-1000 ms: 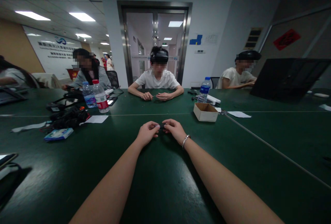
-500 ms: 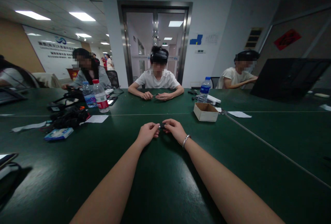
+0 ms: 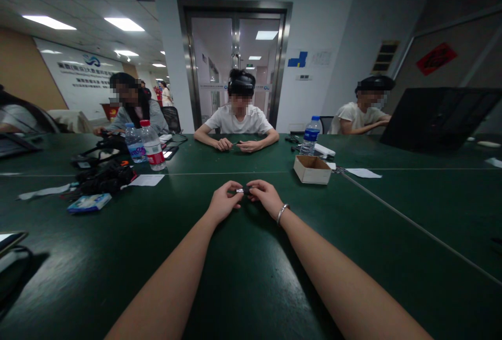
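Observation:
A small black object with a silver end (image 3: 247, 190) sits between my two hands, just above or on the green table (image 3: 251, 256); it is too small to name for sure. My right hand (image 3: 263, 194), with a silver bangle on its wrist, pinches the dark part. The fingers of my left hand (image 3: 224, 202) are curled at the silver end, index finger on top and thumb below. Parts of the object are hidden behind the fingertips.
An open cardboard box (image 3: 312, 170) and a blue-labelled bottle (image 3: 310, 136) stand right of my hands. Two more bottles, including a red-capped bottle (image 3: 152, 146), black gear (image 3: 105, 178) and a blue packet (image 3: 89, 203) lie left. Across sits a person (image 3: 240, 120).
My left fingers have shifted slightly on the object, and more of its silver end now shows. My right hand has barely moved.

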Motion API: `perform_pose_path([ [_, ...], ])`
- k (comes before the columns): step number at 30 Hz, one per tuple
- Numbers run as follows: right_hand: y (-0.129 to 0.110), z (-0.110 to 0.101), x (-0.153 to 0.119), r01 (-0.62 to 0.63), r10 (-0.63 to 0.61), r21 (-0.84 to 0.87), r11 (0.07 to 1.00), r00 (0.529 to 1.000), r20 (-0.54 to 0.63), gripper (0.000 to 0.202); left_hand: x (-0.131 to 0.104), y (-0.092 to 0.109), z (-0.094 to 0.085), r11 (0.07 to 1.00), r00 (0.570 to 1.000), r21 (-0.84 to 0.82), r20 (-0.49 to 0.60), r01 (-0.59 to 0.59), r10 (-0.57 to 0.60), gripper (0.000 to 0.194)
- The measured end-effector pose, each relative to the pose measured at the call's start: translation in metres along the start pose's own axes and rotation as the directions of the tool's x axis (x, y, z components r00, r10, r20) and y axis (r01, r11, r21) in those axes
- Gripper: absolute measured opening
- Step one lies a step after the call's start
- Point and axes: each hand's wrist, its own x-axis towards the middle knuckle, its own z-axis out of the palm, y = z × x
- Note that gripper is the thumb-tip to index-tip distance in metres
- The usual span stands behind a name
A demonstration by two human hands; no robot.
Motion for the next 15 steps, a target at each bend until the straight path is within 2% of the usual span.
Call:
perform_pose_path([
  [7,-0.0006,0.0002,-0.0002,-0.008,0.008,-0.006,1.000,1.000,-0.006,0.017,0.0036,-0.0049,-0.0001,0.999,0.998,-0.005,-0.018,0.053,-0.053,0.027],
  [15,-0.0011,0.0008,-0.0014,0.000,0.000,0.014,1.000,1.000,-0.003,0.017,0.0013,0.0037,0.0024,0.995,0.996,-0.049,-0.002,0.090,-0.091,0.031],
])
